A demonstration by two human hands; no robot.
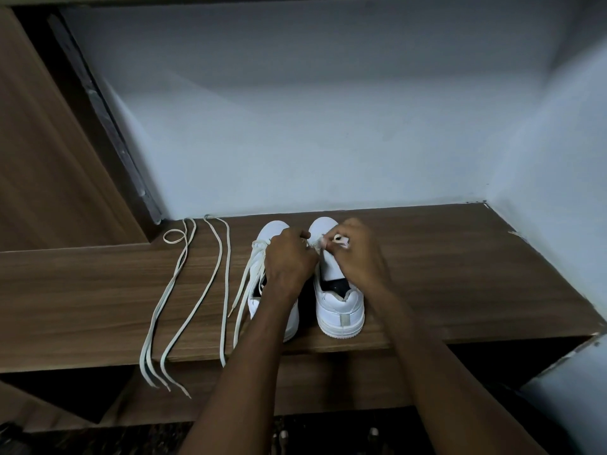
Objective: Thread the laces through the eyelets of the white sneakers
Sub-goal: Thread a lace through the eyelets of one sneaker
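Two white sneakers stand side by side on a brown wooden shelf [460, 274], toes toward the wall. The left sneaker [262, 303] carries a cream lace whose ends trail down its left side. Over the right sneaker [340, 307], near its front eyelets, my left hand [289, 257] and my right hand [354, 254] meet, both pinching a short stretch of cream lace [317, 246]. The fingers hide the eyelets there. The tongue of the right sneaker shows bare below my hands.
A loose cream lace [184, 290] lies in long loops on the shelf to the left of the sneakers, its ends hanging over the front edge. A pale wall closes the back and right. A wooden panel [42, 159] stands at left.
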